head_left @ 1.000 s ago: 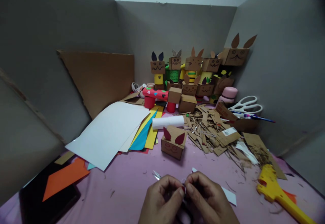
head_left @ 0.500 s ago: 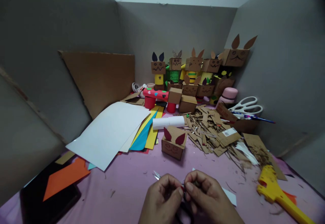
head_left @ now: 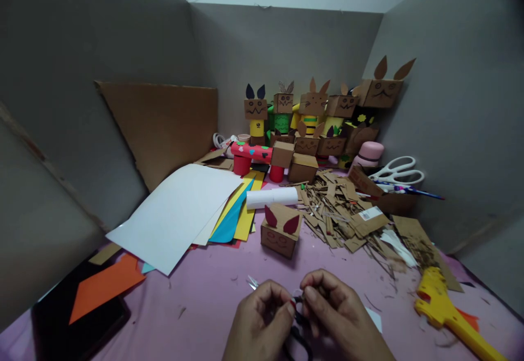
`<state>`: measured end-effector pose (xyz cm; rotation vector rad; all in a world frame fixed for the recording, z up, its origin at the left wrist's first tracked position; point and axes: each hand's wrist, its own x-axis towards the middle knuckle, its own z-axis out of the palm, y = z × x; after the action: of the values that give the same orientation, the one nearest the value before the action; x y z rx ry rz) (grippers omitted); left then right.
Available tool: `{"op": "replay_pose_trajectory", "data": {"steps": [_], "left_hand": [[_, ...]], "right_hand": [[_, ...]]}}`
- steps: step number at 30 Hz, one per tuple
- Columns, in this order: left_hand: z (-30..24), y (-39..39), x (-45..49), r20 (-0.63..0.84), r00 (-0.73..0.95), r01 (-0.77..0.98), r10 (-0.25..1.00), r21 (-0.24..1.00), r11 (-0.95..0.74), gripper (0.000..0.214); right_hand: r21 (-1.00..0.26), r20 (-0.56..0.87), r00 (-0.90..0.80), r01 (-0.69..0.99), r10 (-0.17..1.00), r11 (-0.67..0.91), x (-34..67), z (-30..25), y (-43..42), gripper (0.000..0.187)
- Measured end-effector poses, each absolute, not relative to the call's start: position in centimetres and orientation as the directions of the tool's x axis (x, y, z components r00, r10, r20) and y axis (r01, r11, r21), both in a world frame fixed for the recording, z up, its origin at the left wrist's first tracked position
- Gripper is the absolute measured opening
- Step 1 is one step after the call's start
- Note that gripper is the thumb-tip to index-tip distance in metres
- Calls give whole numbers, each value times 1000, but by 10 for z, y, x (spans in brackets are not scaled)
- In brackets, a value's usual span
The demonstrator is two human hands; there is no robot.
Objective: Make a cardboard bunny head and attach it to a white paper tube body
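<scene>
My left hand is closed in a pinch at the front of the table, with a small red piece at its fingertips. Beside it my right hand also pinches, and what lies between its fingers is too small and hidden to make out. Beneath the hands lies a pair of scissors with black handles; its metal blades poke out past my left hand. Just beyond stands a small cardboard box head with dark red ears and a drawn face.
White sheets and coloured paper spread on the left, near orange paper. Cardboard scraps heap up on the right. A yellow glue gun lies front right. Several cardboard animal figures stand at the back.
My right hand has shifted slightly right and up, opening a small gap from my left hand. More of the black scissor handles shows. The box head stays put.
</scene>
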<state>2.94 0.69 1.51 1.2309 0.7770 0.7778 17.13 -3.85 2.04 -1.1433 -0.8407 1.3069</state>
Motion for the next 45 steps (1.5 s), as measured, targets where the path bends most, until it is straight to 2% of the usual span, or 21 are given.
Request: {"op": "replay_pose_trajectory", "data": {"steps": [4, 7, 11, 13, 16, 18, 21, 24, 28, 34, 39, 45], "left_hand": [[24, 3, 29, -85, 514, -29, 853, 993, 117, 13], [26, 2, 30, -89, 512, 10, 854, 995, 97, 13], [25, 1, 30, -77, 508, 49, 858, 997, 60, 15], [24, 1, 30, -67, 512, 41, 857, 998, 53, 17], [21, 1, 30, -60, 518, 11, 853, 998, 63, 19], [18, 2, 30, -56, 515, -7, 855, 998, 70, 23], [15, 4, 30, -29, 496, -17, 868, 999, 43, 30], [15, 5, 30, -12, 492, -37, 870, 999, 35, 32], [15, 4, 30, -45, 518, -84, 854, 991, 103, 28], [15, 3, 32, -70, 554, -151, 830, 971, 183, 26], [23, 0, 30, -42, 536, -111, 843, 987, 119, 20], [25, 0, 28, 84, 471, 21, 878, 994, -107, 11]], "right_hand": [[-1000, 13, 168, 12, 986, 11, 169, 24, -43, 37], [-961, 141, 188, 261, 972, 89, 169, 27, -45, 33], [-936, 138, 188, 345, 972, 66, 168, 28, -46, 33], [-952, 101, 192, 305, 976, 39, 168, 27, -46, 37], [-999, -41, 133, 25, 990, -44, 168, 25, -44, 43], [-976, -134, 52, -182, 990, -123, 169, 24, -42, 44], [-927, -194, -21, -325, 981, -190, 170, 22, -39, 43], [-908, -185, -57, -373, 981, -192, 172, 18, -38, 41], [-908, -173, -76, -375, 982, -189, 172, 13, -38, 40], [-843, -185, -101, -496, 977, -211, 172, 4, -34, 38], [-802, -230, -112, -541, 967, -254, 172, -2, -32, 42], [-779, -255, -123, -561, 959, -280, 173, -3, -30, 43]]}}
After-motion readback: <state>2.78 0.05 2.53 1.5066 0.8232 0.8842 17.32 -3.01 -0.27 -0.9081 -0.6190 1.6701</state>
